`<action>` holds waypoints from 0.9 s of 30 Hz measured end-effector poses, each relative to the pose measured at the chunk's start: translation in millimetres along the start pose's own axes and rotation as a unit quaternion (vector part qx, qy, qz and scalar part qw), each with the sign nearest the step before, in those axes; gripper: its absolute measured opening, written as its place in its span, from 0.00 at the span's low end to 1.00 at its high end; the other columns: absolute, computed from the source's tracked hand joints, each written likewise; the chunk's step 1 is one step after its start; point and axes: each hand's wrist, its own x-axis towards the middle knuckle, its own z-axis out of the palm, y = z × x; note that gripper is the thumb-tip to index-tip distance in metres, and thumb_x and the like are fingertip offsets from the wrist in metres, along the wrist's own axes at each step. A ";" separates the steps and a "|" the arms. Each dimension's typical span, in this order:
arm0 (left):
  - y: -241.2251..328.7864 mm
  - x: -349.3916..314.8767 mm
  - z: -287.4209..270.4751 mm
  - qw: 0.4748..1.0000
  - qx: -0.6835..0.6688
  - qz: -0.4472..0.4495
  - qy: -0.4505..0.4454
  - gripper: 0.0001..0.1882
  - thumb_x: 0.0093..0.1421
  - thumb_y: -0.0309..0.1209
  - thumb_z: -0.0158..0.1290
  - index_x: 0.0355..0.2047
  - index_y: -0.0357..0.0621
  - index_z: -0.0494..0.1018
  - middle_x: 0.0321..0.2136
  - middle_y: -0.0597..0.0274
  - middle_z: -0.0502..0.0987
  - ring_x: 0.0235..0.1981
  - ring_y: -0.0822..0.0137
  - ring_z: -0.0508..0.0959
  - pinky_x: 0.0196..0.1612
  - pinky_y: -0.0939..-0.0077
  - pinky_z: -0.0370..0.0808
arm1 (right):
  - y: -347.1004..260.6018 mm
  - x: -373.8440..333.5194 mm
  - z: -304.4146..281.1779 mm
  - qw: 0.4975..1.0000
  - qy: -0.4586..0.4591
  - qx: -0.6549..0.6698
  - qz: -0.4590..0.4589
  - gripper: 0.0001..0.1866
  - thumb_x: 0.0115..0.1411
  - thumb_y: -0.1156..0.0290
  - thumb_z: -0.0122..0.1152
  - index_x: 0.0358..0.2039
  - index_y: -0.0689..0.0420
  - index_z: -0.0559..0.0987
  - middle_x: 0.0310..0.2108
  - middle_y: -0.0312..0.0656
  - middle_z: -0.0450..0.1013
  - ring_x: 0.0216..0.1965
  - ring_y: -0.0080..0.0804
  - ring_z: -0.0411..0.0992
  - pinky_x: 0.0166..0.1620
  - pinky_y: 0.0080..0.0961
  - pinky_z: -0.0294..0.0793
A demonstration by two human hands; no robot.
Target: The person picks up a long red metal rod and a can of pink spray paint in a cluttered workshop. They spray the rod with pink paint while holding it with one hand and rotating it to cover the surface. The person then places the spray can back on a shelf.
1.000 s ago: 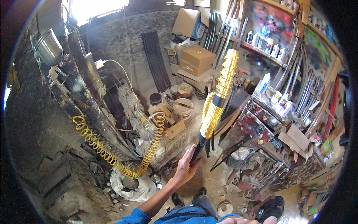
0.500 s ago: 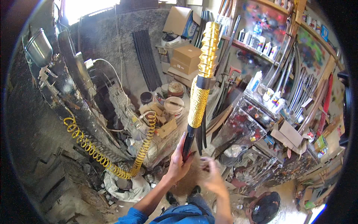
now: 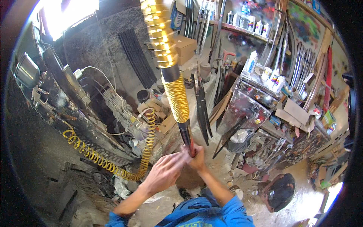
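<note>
A long black-and-gold rod (image 3: 176, 99) rises from my hands toward the top edge of the view. Its upper part is shiny gold with raised rings, and below a black band comes a textured gold section. My right hand (image 3: 197, 158) is closed around the black lower shaft (image 3: 185, 134). Just left of that grip, my left hand (image 3: 165, 170) has its fingers stretched out, tips close to the shaft and slightly blurred. Whether those fingertips touch the rod I cannot tell. The rod's top end runs out of view.
On the left hang a spray gun (image 3: 29, 73) and a coiled yellow hose (image 3: 113, 166). A paint-stained cabinet (image 3: 247, 106) with bottles stands at the right, below a shelf of bottles (image 3: 245, 30). Dark strips (image 3: 202, 109) stand behind the rod. A black round tub (image 3: 279, 193) sits lower right.
The rod passed from my left hand to my right. Its upper end moved left and nearer, beyond the top edge. My left hand let go and its fingers straightened.
</note>
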 end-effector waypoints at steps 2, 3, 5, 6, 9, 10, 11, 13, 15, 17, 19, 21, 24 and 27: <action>7.8 -9.2 -35.0 0.978 0.134 0.154 0.042 0.30 0.56 0.31 0.54 0.61 0.45 0.69 0.61 0.55 0.68 0.63 0.56 0.67 0.66 0.63 0.64 | -3.7 9.2 -7.5 0.989 -0.006 -0.145 -0.001 0.09 0.53 0.70 0.66 0.32 0.60 0.79 0.20 0.46 0.72 0.21 0.30 0.72 0.28 0.30 0.71; 14.2 -12.2 -51.6 0.964 0.197 0.179 0.018 0.27 0.58 0.35 0.51 0.59 0.48 0.71 0.62 0.58 0.68 0.64 0.60 0.66 0.67 0.64 0.64 | -6.3 13.2 -13.7 0.985 -0.034 -0.170 -0.003 0.09 0.52 0.70 0.66 0.32 0.59 0.79 0.20 0.48 0.72 0.21 0.38 0.73 0.29 0.32 0.72; 30.1 -9.8 -74.5 0.919 0.345 0.186 0.042 0.26 0.61 0.36 0.48 0.61 0.49 0.70 0.63 0.60 0.67 0.65 0.60 0.65 0.68 0.61 0.63 | -14.4 24.0 -27.7 0.972 -0.115 -0.203 -0.023 0.11 0.50 0.70 0.67 0.33 0.58 0.78 0.22 0.51 0.73 0.23 0.49 0.72 0.30 0.34 0.73; 35.3 -7.3 -83.1 0.887 0.430 0.168 0.029 0.25 0.62 0.36 0.48 0.60 0.50 0.70 0.63 0.61 0.68 0.65 0.60 0.65 0.67 0.61 0.64 | -20.9 29.1 -35.0 0.964 -0.147 -0.215 -0.044 0.12 0.50 0.70 0.67 0.34 0.58 0.78 0.23 0.52 0.73 0.24 0.53 0.71 0.30 0.34 0.73; 37.2 1.5 -91.6 0.797 0.594 0.077 -0.079 0.27 0.62 0.36 0.46 0.60 0.37 0.67 0.61 0.50 0.68 0.66 0.58 0.64 0.69 0.61 0.60 | -49.1 43.8 -52.4 0.926 -0.315 -0.199 -0.056 0.12 0.47 0.74 0.66 0.35 0.57 0.78 0.21 0.50 0.71 0.22 0.42 0.70 0.29 0.32 0.69; 34.9 1.8 -88.4 0.792 0.601 0.041 -0.095 0.22 0.62 0.37 0.48 0.54 0.37 0.70 0.50 0.52 0.76 0.55 0.57 0.75 0.60 0.60 0.71 | -59.7 47.1 -55.2 0.905 -0.380 -0.184 -0.060 0.12 0.46 0.76 0.65 0.34 0.58 0.77 0.19 0.49 0.70 0.19 0.35 0.68 0.27 0.31 0.67; 32.7 -1.3 -83.0 0.839 0.522 -0.004 -0.155 0.19 0.63 0.36 0.48 0.51 0.38 0.70 0.44 0.54 0.78 0.47 0.57 0.78 0.52 0.60 0.74 | -68.8 50.5 -54.5 0.867 -0.406 -0.279 -0.077 0.14 0.45 0.75 0.65 0.35 0.57 0.77 0.24 0.50 0.74 0.25 0.44 0.75 0.30 0.34 0.72; 17.8 -13.5 -74.3 0.924 0.330 -0.080 -0.178 0.16 0.64 0.37 0.49 0.47 0.41 0.69 0.34 0.57 0.80 0.33 0.56 0.82 0.37 0.59 0.77 | -83.4 51.2 -49.0 0.829 -0.393 -0.380 -0.117 0.14 0.46 0.75 0.64 0.35 0.56 0.76 0.25 0.48 0.75 0.28 0.43 0.77 0.31 0.35 0.73; -0.1 -34.6 -68.8 0.951 0.109 -0.182 -0.226 0.19 0.64 0.40 0.52 0.48 0.42 0.66 0.29 0.49 0.79 0.28 0.49 0.81 0.28 0.54 0.76 | -90.1 44.3 -36.5 0.757 -0.363 -0.516 -0.168 0.07 0.52 0.71 0.61 0.33 0.53 0.75 0.26 0.40 0.75 0.29 0.39 0.77 0.32 0.34 0.74; -3.4 -54.0 -43.8 0.945 -0.021 -0.236 -0.224 0.19 0.65 0.40 0.53 0.48 0.40 0.66 0.26 0.45 0.79 0.26 0.42 0.79 0.28 0.49 0.75 | -88.3 30.0 -20.7 0.746 -0.292 -0.526 -0.287 0.04 0.55 0.69 0.59 0.31 0.51 0.75 0.24 0.36 0.72 0.29 0.35 0.75 0.32 0.31 0.72; -3.3 -74.2 -18.7 0.932 -0.172 -0.258 -0.187 0.16 0.66 0.39 0.53 0.45 0.40 0.68 0.26 0.45 0.79 0.24 0.45 0.81 0.29 0.51 0.76 | -81.0 15.2 -8.8 0.722 -0.256 -0.540 -0.350 0.05 0.57 0.64 0.56 0.29 0.49 0.74 0.23 0.31 0.67 0.29 0.28 0.72 0.33 0.25 0.69; 5.6 -88.4 14.8 0.828 -0.442 -0.322 -0.121 0.14 0.68 0.38 0.52 0.44 0.39 0.69 0.25 0.61 0.77 0.22 0.69 0.78 0.28 0.67 0.75 | -71.9 4.5 0.0 0.728 -0.274 -0.482 -0.403 0.05 0.55 0.64 0.57 0.29 0.49 0.74 0.23 0.31 0.67 0.29 0.28 0.72 0.33 0.26 0.69; 16.0 -102.1 59.4 0.744 -0.560 -0.356 -0.085 0.12 0.71 0.38 0.48 0.43 0.41 0.69 0.26 0.72 0.72 0.25 0.78 0.72 0.30 0.78 0.72 | -56.6 16.3 -7.4 0.699 -0.359 -0.425 -0.449 0.05 0.54 0.63 0.57 0.27 0.48 0.74 0.24 0.31 0.69 0.30 0.26 0.73 0.35 0.27 0.71; 14.9 -127.8 76.1 0.758 -0.516 -0.392 -0.071 0.13 0.71 0.36 0.48 0.49 0.40 0.70 0.28 0.70 0.73 0.29 0.77 0.72 0.35 0.79 0.72 | -33.0 72.8 -35.0 0.687 -0.302 -0.495 -0.438 0.06 0.53 0.63 0.59 0.25 0.48 0.73 0.23 0.31 0.69 0.30 0.27 0.73 0.36 0.27 0.71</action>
